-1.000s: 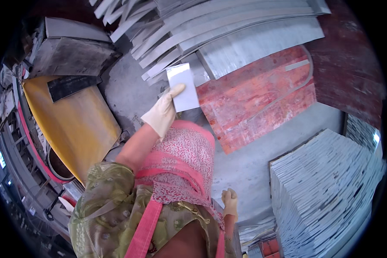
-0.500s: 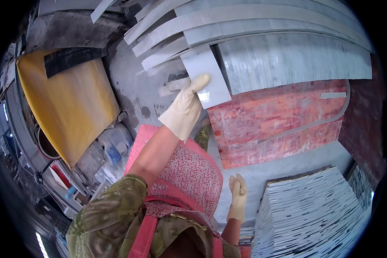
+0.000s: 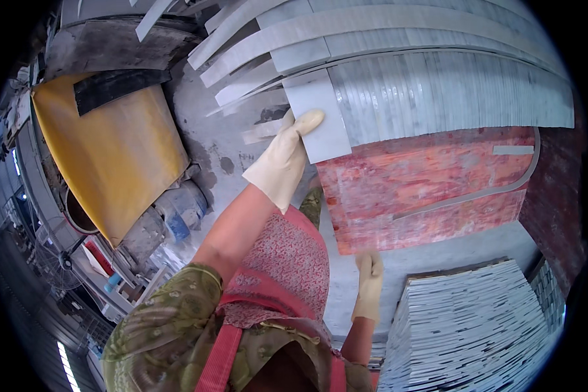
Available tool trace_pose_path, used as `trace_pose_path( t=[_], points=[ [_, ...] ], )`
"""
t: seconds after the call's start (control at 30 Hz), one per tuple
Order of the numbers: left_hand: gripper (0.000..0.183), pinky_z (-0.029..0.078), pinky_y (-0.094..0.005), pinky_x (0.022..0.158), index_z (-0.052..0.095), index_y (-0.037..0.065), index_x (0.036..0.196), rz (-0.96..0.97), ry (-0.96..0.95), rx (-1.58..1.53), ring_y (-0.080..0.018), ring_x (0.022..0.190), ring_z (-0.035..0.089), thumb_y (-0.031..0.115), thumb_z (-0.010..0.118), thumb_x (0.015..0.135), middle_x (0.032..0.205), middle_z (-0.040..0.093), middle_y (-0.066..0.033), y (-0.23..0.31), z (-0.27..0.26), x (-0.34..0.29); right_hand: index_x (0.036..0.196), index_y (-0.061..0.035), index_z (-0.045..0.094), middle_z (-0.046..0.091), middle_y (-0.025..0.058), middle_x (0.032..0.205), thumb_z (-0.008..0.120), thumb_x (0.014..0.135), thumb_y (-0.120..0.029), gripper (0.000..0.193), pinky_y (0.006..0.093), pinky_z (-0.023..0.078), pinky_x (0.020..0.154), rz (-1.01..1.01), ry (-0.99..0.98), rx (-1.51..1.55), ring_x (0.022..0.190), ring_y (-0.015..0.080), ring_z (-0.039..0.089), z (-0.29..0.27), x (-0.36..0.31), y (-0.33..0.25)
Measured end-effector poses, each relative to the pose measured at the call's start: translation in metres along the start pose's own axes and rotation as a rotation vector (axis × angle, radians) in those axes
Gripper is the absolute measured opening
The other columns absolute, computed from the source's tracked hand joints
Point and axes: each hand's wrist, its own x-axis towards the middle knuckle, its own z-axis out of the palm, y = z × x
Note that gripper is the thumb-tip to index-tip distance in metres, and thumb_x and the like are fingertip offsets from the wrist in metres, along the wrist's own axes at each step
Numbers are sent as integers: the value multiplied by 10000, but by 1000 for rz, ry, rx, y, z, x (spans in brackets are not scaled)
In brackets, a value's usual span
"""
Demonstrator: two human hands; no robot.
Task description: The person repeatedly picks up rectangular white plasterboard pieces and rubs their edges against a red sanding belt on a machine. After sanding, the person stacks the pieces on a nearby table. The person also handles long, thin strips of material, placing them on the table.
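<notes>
left hand (image 3: pixel 282 163): palm and most fingers face away in a cream glove; only the thumb shows on the grey tile (image 3: pixel 315 116), so the grip beneath it is hidden.
right hand (image 3: pixel 370 282): gloved, seen edge-on; whether it holds anything cannot be told.
tile stack (image 3: pixel 477 326): lower and right parts cut off by the picture's rim.
leaning tiles (image 3: pixel 438 98): upper ends run out of view.
machine parts (image 3: pixel 91 255): small, blurred near the left rim, kind unclear.

Bare grey floor (image 3: pixel 232 140) at centre leaves room; stacked grey slabs (image 3: pixel 438 98) block the top, the tile pile (image 3: pixel 470 326) lower right, the yellow sheet (image 3: pixel 108 157) left.
</notes>
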Motion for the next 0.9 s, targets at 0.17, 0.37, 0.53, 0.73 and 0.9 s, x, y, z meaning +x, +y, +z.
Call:
trace_pose_path(
  t=[0.17,0.37,0.53,0.73,0.9],
  points=[
    [748,422,-439,1174,323,-5,1600,-48,21,67,-313,1417,508,226,669,979,1532,504,-190,11,17,-1,1572,46,404,468,242,1596,647,1026,-214,652,419,327,1229,-504,40,-169,1484,323,448,66,18,-135],
    [612,351,-440,1233,393,4,1566,-91,-30,25,-285,1438,489,274,583,1051,1520,538,-164,5,0,5,1616,-36,349,421,315,1589,829,846,-367,966,490,353,1218,-1004,88,-869,1501,468,369,160,48,-227],
    [709,277,-458,1276,349,-58,1565,82,-303,48,-322,1518,390,278,604,996,1589,462,-191,-8,-34,13,1611,-108,362,484,299,1516,855,822,-366,965,498,443,1133,-1014,275,-948,1456,454,417,190,58,-224],
    [777,294,-449,1255,403,-60,1544,39,-308,203,-315,1513,397,394,613,950,1595,456,-199,13,-32,8,1539,-129,448,617,259,1342,919,754,-282,927,475,534,1005,-964,364,-923,1259,425,594,202,67,-229],
    [663,410,-441,1154,580,16,1434,-56,-101,1149,-343,1375,545,473,587,954,1490,572,-173,82,-2,-11,1517,-159,473,632,252,1306,946,716,-262,935,447,540,993,-968,442,-951,1202,418,620,211,67,-227]
  ],
)
